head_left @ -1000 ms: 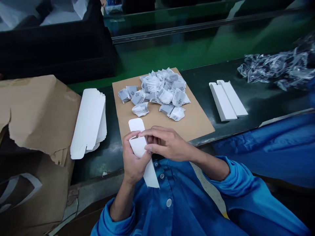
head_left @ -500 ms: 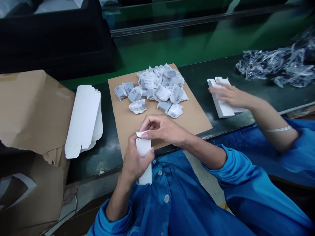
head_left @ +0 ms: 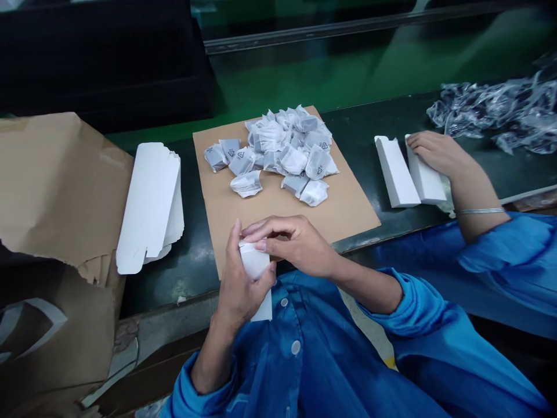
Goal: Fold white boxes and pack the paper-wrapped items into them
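Note:
My left hand (head_left: 237,284) is wrapped round a small white carton (head_left: 257,273), holding it upright near my chest. My right hand (head_left: 291,241) pinches the carton's top end, fingers pressed on its flap. Just beyond my hands lies a brown cardboard sheet (head_left: 339,209) bearing a pile of small white and grey packets (head_left: 282,154). A stack of flat white carton blanks (head_left: 150,203) lies to the left on the dark bench.
A co-worker's hand (head_left: 435,152) rests on one of two folded white cartons (head_left: 398,171) at the right. Crumpled clear plastic bags (head_left: 500,113) lie at the far right. A torn brown box (head_left: 56,186) stands left; a green conveyor belt (head_left: 331,81) runs behind.
The carton's long top flap has been folded down and closed by my right hand. A co-worker's hand came in from the right and settled on the folded cartons.

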Tool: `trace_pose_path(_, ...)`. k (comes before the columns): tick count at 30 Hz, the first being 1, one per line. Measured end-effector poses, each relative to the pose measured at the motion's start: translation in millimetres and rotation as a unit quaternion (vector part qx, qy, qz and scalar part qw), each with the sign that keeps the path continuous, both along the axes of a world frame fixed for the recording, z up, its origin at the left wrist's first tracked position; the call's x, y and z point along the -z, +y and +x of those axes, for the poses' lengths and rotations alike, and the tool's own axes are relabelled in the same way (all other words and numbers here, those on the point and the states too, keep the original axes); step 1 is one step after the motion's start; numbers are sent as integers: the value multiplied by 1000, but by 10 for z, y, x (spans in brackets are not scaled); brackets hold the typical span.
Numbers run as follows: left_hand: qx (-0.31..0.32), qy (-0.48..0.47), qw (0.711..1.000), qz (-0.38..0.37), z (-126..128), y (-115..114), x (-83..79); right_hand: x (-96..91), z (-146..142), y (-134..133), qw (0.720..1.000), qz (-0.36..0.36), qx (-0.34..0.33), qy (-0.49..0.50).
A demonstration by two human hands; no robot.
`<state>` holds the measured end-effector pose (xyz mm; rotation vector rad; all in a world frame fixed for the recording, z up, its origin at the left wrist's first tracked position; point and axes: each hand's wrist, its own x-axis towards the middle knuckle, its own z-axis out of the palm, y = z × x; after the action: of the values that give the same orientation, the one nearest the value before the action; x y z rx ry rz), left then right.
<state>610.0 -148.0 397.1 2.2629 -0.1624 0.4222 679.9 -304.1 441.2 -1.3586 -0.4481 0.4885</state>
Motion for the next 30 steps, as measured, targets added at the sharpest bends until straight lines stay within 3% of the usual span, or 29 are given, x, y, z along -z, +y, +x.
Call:
trace_pose_path(3, 28, 20, 999, -8, -23, 17, -22, 75, -93, -12, 992, -22, 33, -123)
trace_pose_path(6, 40, 37, 998, -21, -53, -5, -9, 204, -168, 4, 962, -32, 96, -253)
trace_pose_path(10, 32, 57, 996, -59, -62, -45, 32, 302, -212, 34, 937, -56, 106, -328)
trace_pose_path(13, -24, 59, 987, -149, 29, -70, 80, 291, -251, 38, 952, -92, 91, -279)
trace_pose_path(15, -102, 47, 961, -254, 144, -68, 121, 283, -282, 32, 966, -146, 90, -191)
trace_pose_path(17, -181, 21, 919, -348, 266, -32, 157, 291, -283, 14, 971, -210, 43, -108)
trace_pose_path(19, -222, -7, 907, -359, 347, 48, 169, 301, -216, -24, 966, -247, -23, -73)
trace_pose_path(20, -231, -21, 919, -319, 362, 103, 165, 297, -151, -51, 964, -254, -41, -75)
trace_pose_path(22, -204, -49, 964, -162, 344, 227, 141, 249, 30, -105, 957, -261, -68, -111)
trace_pose_path(24, -102, -71, 991, 43, 295, 341, 109, 149, 249, -124, 928, -293, -128, -188)
trace_pose_path(25, -31, -71, 988, 135, 275, 383, 96, 88, 362, -103, 903, -327, -142, -239)
trace_pose_path(27, 91, -60, 958, 266, 257, 431, 80, -28, 581, 19, 833, -418, -86, -352)
trace_pose_path(29, 133, -59, 930, 337, 268, 441, 76, -101, 779, 231, 741, -498, 6, -451)
trace_pose_path(30, 137, -70, 921, 357, 276, 442, 76, -117, 864, 347, 700, -523, 15, -486)
